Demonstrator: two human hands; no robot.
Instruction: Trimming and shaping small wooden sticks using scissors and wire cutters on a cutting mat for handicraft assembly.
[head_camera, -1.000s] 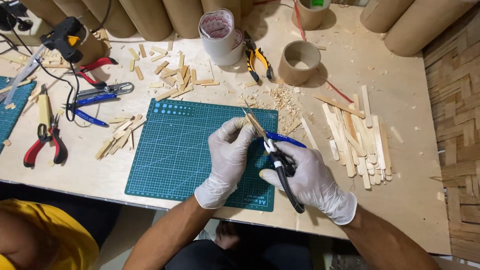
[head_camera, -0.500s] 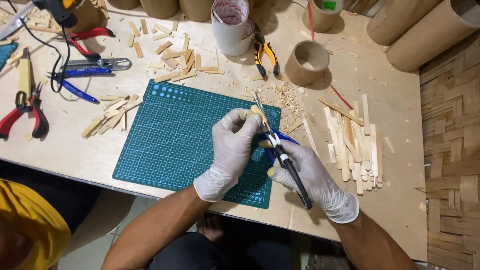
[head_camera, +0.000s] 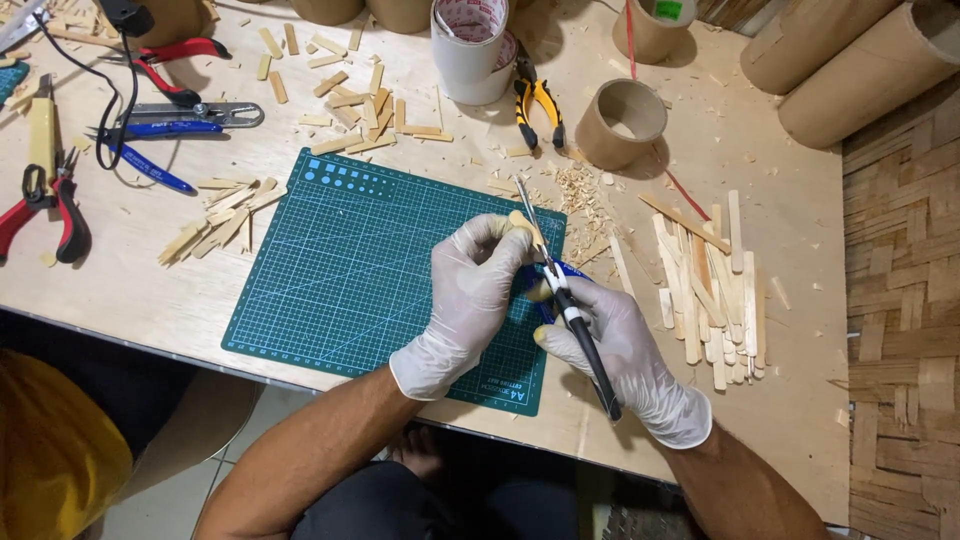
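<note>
Over the green mat, left hand pinches a thin, light, brittle stick near its end; right hand is closed around a knife.

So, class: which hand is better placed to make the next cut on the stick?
Probably the right hand: it grips the knife, blade against the stick. The left hand only pinches the stick.

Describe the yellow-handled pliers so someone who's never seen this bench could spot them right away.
Start at the green cutting mat on the wooden table and look past its far right corner. Between the white tape roll and the short cardboard ring lie the yellow-handled pliers. The other pliers, far left, have red handles.
</note>
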